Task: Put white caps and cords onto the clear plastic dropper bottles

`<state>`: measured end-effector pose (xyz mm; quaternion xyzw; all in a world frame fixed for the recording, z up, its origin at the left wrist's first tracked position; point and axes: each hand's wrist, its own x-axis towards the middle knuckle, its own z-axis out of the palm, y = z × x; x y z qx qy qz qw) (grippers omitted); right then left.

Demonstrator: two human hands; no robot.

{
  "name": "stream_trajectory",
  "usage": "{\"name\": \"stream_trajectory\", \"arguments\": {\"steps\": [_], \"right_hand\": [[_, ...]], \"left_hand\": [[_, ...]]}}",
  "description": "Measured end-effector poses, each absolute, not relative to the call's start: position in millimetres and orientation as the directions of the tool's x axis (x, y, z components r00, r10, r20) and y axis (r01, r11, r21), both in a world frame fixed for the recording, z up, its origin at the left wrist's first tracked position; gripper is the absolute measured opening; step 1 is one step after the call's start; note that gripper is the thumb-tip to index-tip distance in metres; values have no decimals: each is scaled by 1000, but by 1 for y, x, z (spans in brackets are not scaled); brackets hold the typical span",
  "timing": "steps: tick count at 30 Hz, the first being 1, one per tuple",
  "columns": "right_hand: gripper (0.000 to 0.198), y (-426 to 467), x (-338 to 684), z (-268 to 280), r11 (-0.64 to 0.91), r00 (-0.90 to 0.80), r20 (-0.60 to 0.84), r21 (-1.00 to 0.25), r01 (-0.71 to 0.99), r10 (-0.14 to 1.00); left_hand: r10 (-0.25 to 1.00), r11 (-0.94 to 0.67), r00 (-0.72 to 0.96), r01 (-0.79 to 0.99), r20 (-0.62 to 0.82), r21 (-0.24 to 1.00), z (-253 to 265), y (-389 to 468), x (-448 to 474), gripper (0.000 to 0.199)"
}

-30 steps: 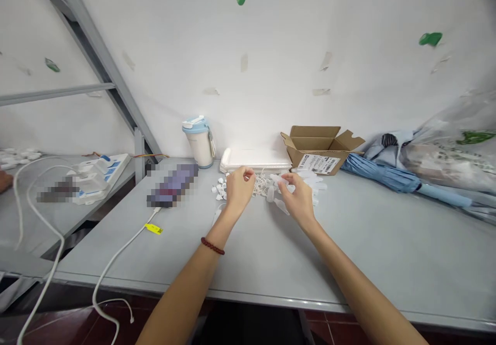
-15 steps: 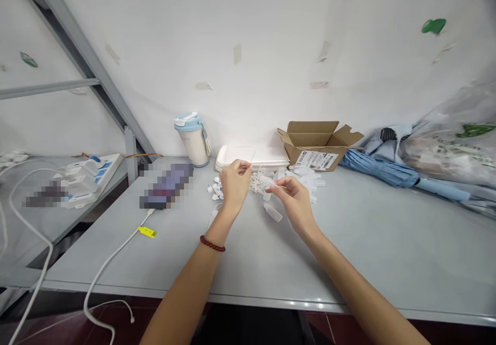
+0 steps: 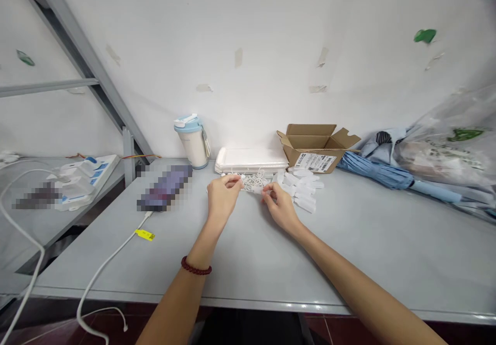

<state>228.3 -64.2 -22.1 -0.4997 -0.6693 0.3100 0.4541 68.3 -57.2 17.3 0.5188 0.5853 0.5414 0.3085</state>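
My left hand (image 3: 225, 195) is closed in a pinch beside the pile of thin white loops (image 3: 253, 181); a small white piece (image 3: 243, 177) shows at its fingertips, too small to name. To its right, my right hand (image 3: 281, 203) pinches a translucent plastic piece (image 3: 258, 190), pointing left over the front of the loops. Several similar translucent plastic pieces (image 3: 305, 201), flat with narrow ends, lie heaped just behind and right of that hand. The two hands are a short gap apart. My left hand covers the table area where small white parts lay.
Behind the loops lies a stack of flat white packets (image 3: 251, 158). An open cardboard box (image 3: 318, 154), a folded blue umbrella (image 3: 380, 172) and a plastic bag (image 3: 445, 149) stand right. Leftward are a tumbler (image 3: 194, 143), a phone (image 3: 166, 187) with cable, and a power strip (image 3: 96, 179).
Both hands have moved closer to the table, the left one leftward and nearer me, the right one slightly left. The thin strand above my left fingertips no longer shows.
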Motion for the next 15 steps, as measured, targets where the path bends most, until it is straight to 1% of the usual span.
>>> {"name": "stream_trajectory", "arguments": {"steps": [3, 6, 8, 11, 15], "right_hand": [[13, -60, 233, -21, 271, -23, 275, -927, 260, 961], [18, -67, 231, -16, 264, -32, 262, -960, 92, 965], [20, -73, 228, -12, 248, -51, 246, -969, 19, 968], [22, -78, 224, -9, 233, -56, 234, -972, -27, 971], [24, -80, 219, -13, 242, -50, 243, -970, -19, 969]], "left_hand": [[949, -125, -254, 248, 189, 961, 17, -60, 72, 11], [962, -133, -213, 186, 172, 973, 17, -60, 76, 9], [970, -136, -185, 125, 157, 983, 18, -61, 79, 10], [979, -125, -155, 41, 129, 991, 20, -64, 82, 12], [987, -95, -134, -6, 93, 995, 23, -67, 84, 13]]}}
